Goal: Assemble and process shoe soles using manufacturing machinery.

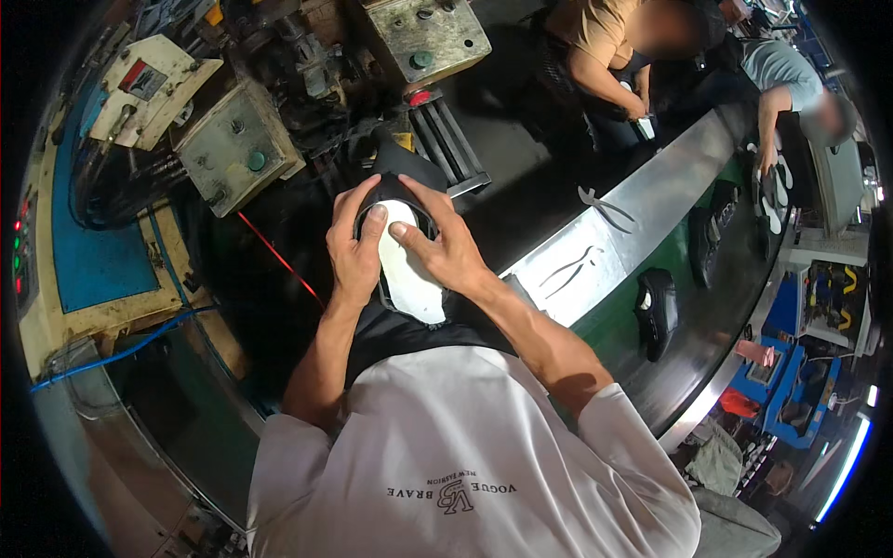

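Note:
In front of my lap I hold a dark shoe upper, its white insole [409,270] turned up toward me. My left hand [357,249] wraps the shoe's left side, the thumb pressing on the white surface near its far end. From the other side my right hand [445,244] grips the shoe, its thumb also lying on the white surface. The fingers of both hands curl round the far end, partly hidden. Black material [409,163] shows just beyond my fingertips. To my right, a pair of pliers [587,259] and another pair of pliers [603,206] lie on a metal ledge [674,181].
Beyond the ledge runs a green belt [605,349] carrying a black shoe [657,314] and another dark shoe [709,244]. Worn machine boxes [233,149] with green buttons stand ahead and left. Two people, one in a tan shirt [597,33], work at the far right.

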Available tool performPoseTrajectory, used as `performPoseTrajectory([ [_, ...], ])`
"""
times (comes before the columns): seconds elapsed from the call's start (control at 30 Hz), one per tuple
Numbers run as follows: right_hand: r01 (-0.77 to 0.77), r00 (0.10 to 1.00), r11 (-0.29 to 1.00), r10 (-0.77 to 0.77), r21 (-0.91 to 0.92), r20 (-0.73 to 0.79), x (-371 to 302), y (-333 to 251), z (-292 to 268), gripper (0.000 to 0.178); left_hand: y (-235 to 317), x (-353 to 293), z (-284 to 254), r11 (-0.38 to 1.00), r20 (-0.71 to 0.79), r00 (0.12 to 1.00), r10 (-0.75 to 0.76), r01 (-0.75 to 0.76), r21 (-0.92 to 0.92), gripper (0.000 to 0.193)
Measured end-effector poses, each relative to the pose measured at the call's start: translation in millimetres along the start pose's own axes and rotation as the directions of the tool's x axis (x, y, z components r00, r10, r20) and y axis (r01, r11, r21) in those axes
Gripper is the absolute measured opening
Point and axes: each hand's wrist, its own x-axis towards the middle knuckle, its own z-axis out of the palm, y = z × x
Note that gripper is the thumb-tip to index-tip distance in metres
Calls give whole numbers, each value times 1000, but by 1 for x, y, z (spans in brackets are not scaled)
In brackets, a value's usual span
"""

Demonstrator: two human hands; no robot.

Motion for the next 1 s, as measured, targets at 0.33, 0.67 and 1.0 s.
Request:
performPoseTrajectory([
  [0.33, -68, 998, 998, 69, 12, -15, 7, 4, 3, 72, -4, 16, -10, 990, 161, 979, -121, 131, -50, 45],
  [0.67, 3, 993, 1000, -4, 5, 121, 3, 1, -8, 78, -26, 16, -18, 995, 127, 990, -59, 68, -68, 42],
  [1.0, -183, 911, 913, 18, 363, 413, 33, 9, -56, 89, -29, 19, -22, 685, 421, 906, -48, 336, -646, 57],
])
